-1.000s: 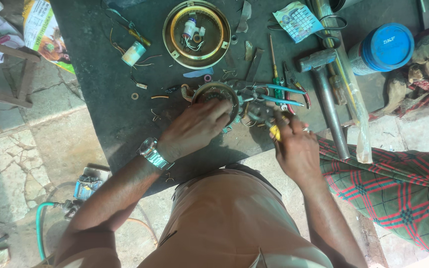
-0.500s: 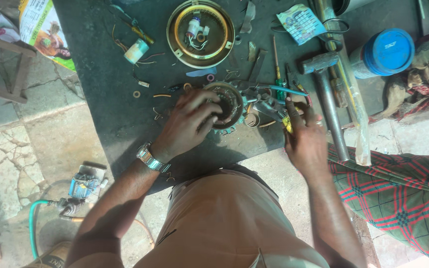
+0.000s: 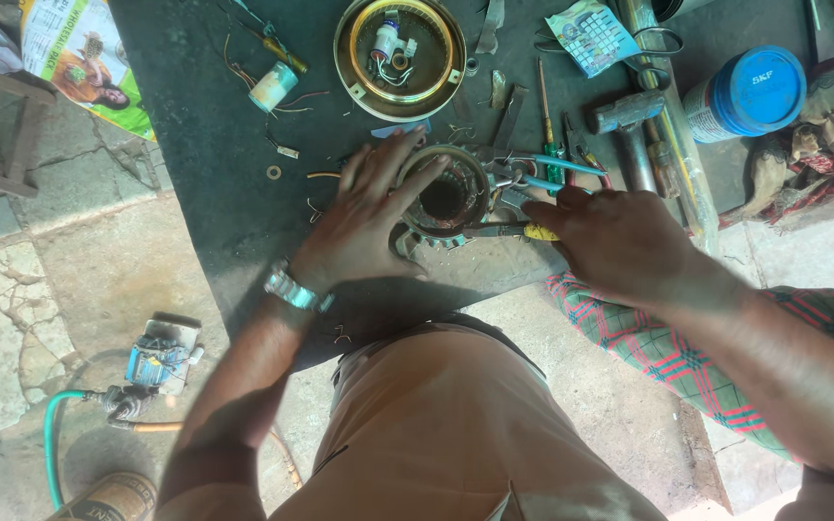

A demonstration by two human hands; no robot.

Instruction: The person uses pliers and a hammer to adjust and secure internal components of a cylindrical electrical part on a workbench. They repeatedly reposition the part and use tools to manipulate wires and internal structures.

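Since half a second ago the left hand (image 3: pixel 364 227) has flattened, its fingers now spread wide over the rim of the round metal motor stator with copper windings (image 3: pixel 441 200), which lies near the front edge of the dark bench (image 3: pixel 209 154). Right hand (image 3: pixel 620 241) has shifted beside the stator, closed around a yellow-handled tool (image 3: pixel 509 231) whose tip touches the stator's side. Beyond lie blue-handled pliers (image 3: pixel 552 166), a grey steel hammer (image 3: pixel 629 130), a round brass-coloured motor cover (image 3: pixel 399 45) and a blue-lidded tub (image 3: pixel 745 94).
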